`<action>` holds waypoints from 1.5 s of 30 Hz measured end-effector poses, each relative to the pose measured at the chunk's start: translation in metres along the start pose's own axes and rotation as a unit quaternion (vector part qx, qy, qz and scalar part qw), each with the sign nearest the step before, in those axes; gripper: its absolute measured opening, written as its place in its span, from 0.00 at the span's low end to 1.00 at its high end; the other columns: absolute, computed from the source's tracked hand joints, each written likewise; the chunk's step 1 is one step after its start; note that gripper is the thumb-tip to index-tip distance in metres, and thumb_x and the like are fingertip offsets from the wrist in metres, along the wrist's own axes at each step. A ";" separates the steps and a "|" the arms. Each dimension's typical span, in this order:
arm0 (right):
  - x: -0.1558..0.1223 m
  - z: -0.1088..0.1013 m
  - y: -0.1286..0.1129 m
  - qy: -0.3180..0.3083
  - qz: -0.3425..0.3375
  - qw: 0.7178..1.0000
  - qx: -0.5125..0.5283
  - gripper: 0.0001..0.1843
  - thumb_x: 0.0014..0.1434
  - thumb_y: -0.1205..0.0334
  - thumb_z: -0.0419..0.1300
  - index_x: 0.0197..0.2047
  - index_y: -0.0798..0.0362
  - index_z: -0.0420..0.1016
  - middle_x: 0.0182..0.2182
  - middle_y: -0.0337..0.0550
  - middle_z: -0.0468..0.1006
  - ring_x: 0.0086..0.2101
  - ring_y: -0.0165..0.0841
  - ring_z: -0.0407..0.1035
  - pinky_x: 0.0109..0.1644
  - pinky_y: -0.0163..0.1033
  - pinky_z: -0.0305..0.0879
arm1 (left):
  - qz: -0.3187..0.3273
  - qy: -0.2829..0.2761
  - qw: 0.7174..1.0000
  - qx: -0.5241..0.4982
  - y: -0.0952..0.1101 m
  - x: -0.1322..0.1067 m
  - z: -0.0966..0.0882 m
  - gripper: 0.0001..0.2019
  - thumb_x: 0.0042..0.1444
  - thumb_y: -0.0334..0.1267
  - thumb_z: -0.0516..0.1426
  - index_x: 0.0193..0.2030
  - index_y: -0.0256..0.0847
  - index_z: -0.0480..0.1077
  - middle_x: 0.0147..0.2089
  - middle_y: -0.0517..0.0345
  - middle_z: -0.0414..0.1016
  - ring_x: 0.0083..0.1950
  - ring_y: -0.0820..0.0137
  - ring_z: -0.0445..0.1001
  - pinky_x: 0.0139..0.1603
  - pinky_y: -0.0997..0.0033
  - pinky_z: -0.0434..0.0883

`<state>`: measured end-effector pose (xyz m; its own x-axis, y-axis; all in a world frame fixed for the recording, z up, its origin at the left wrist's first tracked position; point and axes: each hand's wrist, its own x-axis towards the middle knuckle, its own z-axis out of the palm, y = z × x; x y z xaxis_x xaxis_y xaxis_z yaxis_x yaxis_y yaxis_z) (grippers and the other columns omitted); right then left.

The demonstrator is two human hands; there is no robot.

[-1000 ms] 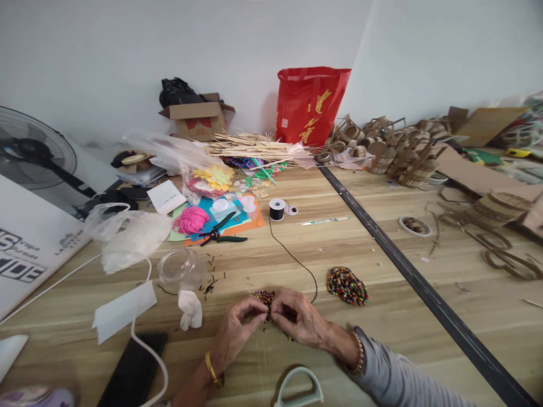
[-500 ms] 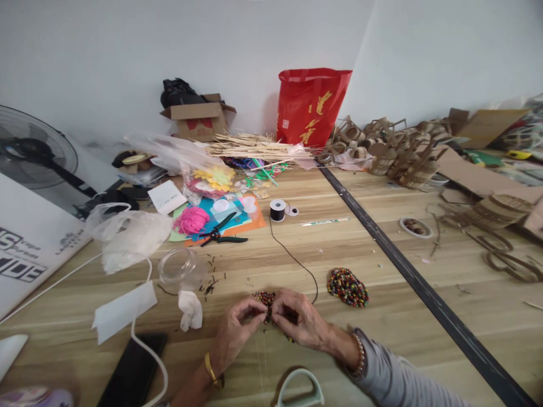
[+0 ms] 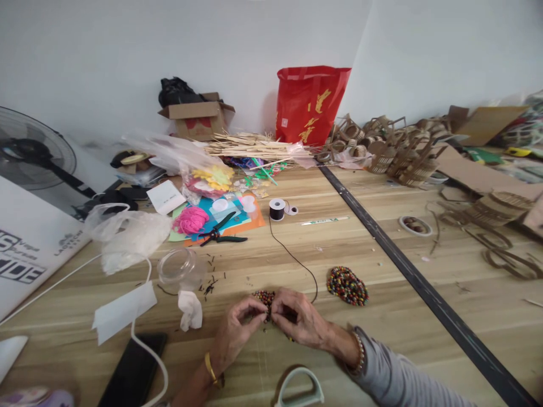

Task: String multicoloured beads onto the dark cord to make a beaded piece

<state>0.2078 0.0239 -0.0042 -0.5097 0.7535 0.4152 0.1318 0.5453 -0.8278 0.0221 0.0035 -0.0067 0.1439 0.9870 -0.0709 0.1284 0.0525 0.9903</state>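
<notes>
Over a small pile of multicoloured beads point(image 3: 264, 296), my left hand point(image 3: 238, 328) and my right hand point(image 3: 302, 321) meet with pinched fingertips. Whatever is between the left finger and thumb is too small to make out. A black cord point(image 3: 293, 257) runs from its white-rimmed spool point(image 3: 277, 210) down behind my right hand, which seems closed on its end; the exact grip is hidden. Some beads show under the right palm. To the right lies a coiled heap of strung beads point(image 3: 348, 286).
Black-handled pliers point(image 3: 220, 232) and pink yarn point(image 3: 190, 219) lie on coloured sheets. Nearby are a clear plastic jar point(image 3: 182, 268), crumpled tissue point(image 3: 190, 311) and a dark phone point(image 3: 133, 373). A pale green handle point(image 3: 300, 381) is at the front. Woven baskets point(image 3: 407, 161) fill the back right.
The view has shifted very slightly. Both hands stay pinched in the same place, with barely any finger movement.
</notes>
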 end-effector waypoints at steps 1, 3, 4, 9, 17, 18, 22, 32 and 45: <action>0.000 0.000 0.000 0.001 0.001 1.000 -0.001 0.04 0.57 0.69 0.55 0.30 0.54 0.67 0.25 0.39 0.68 0.26 0.29 0.62 0.29 0.32 0.58 | -0.001 0.002 1.000 0.001 -0.001 0.000 0.000 0.05 0.45 0.37 0.64 0.28 0.38 0.76 0.32 0.53 0.79 0.36 0.65 0.75 0.42 0.68 0.72; -0.001 0.001 0.002 0.003 0.003 1.000 -0.003 0.04 0.57 0.69 0.56 0.30 0.55 0.68 0.25 0.39 0.68 0.26 0.29 0.63 0.29 0.32 0.58 | -0.001 0.006 1.000 0.002 -0.004 0.000 0.000 0.05 0.45 0.37 0.64 0.28 0.38 0.76 0.33 0.53 0.79 0.37 0.65 0.76 0.42 0.68 0.72; -0.001 0.001 0.002 0.003 0.004 1.000 -0.003 0.04 0.58 0.69 0.56 0.30 0.55 0.68 0.25 0.39 0.69 0.26 0.29 0.63 0.28 0.32 0.59 | -0.003 0.007 1.000 0.001 -0.005 0.000 0.000 0.05 0.45 0.37 0.63 0.29 0.38 0.76 0.33 0.53 0.79 0.37 0.65 0.76 0.43 0.68 0.73; -0.002 0.003 0.006 0.013 0.010 1.000 0.006 0.07 0.60 0.66 0.57 0.30 0.55 0.70 0.25 0.40 0.69 0.26 0.29 0.63 0.29 0.33 0.60 | -0.018 0.011 1.000 -0.011 -0.006 -0.001 0.000 0.05 0.44 0.35 0.63 0.30 0.38 0.76 0.32 0.54 0.80 0.36 0.65 0.76 0.43 0.68 0.73; -0.004 0.004 0.009 0.006 0.056 0.997 0.051 0.11 0.60 0.56 0.60 0.32 0.56 0.71 0.25 0.39 0.69 0.25 0.28 0.63 0.27 0.31 0.60 | -0.044 0.020 0.998 -0.028 0.002 -0.001 0.000 0.06 0.41 0.35 0.65 0.28 0.38 0.75 0.30 0.55 0.80 0.34 0.65 0.77 0.41 0.68 0.74; -0.004 0.004 0.008 0.005 0.058 0.997 0.054 0.12 0.60 0.56 0.61 0.32 0.56 0.71 0.25 0.39 0.69 0.25 0.28 0.63 0.27 0.31 0.60 | -0.043 0.021 0.998 -0.027 0.003 -0.001 0.000 0.06 0.41 0.35 0.65 0.28 0.38 0.75 0.30 0.55 0.80 0.34 0.65 0.77 0.41 0.68 0.74; -0.002 0.001 0.006 0.003 0.040 0.998 0.044 0.12 0.61 0.56 0.59 0.30 0.56 0.72 0.25 0.40 0.70 0.26 0.29 0.64 0.29 0.33 0.61 | -0.040 0.023 0.999 -0.020 0.004 0.000 0.000 0.06 0.41 0.37 0.66 0.27 0.38 0.75 0.30 0.55 0.80 0.34 0.65 0.77 0.40 0.69 0.74; 0.001 -0.001 0.001 0.004 0.034 0.999 0.030 0.11 0.61 0.60 0.56 0.29 0.55 0.71 0.24 0.40 0.69 0.26 0.29 0.63 0.29 0.33 0.60 | -0.027 0.018 0.999 -0.015 -0.003 -0.001 -0.001 0.08 0.43 0.39 0.66 0.28 0.38 0.76 0.31 0.54 0.79 0.35 0.65 0.77 0.42 0.68 0.74; 0.000 -0.001 0.002 0.007 0.043 0.998 0.037 0.09 0.60 0.62 0.56 0.30 0.55 0.69 0.24 0.39 0.67 0.25 0.29 0.61 0.28 0.32 0.57 | -0.027 0.014 0.999 -0.028 0.001 -0.001 -0.001 0.04 0.43 0.34 0.64 0.27 0.38 0.76 0.31 0.55 0.79 0.35 0.65 0.76 0.41 0.70 0.73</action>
<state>0.2089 0.0250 -0.0052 -0.4865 0.8020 0.3466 0.1108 0.4501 -0.8861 0.0207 0.0026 -0.0057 0.1104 0.9865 -0.1209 0.0801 0.1124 0.9904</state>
